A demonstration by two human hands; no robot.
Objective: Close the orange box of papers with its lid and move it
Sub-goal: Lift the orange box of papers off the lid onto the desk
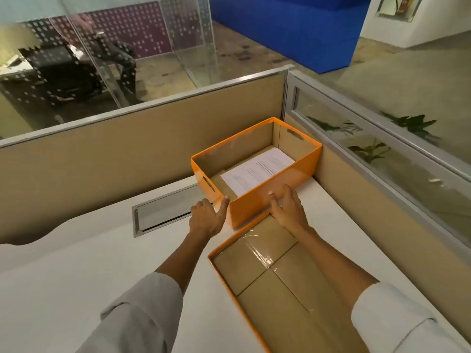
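On the white desk (76, 276), pushed into the far corner formed by two tan partition panels (102, 154), stands the orange box (257, 207), uncovered, with its long axis running diagonally from near left to far right. White printed papers (257, 170) lie flat on its floor, and a slot handle is cut into each short end. Nearer the viewer, just beside the box's near long wall, rests the lid (267, 284), turned upside down so that its brown inner face and a strip of clear tape show inside the orange rim. Left hand (207, 220): fingers loosely spread, thumb tip touching the box's near left corner at the rim, the other fingers by the short end below the slot handle; it clasps nothing. Right hand (289, 208): flat and spread, palm toward the near long wall, fingertips resting against that wall, forearm crossing above the lid; likewise empty. Left of the box, a metal cable hatch (163, 212) is set flush in the desk.
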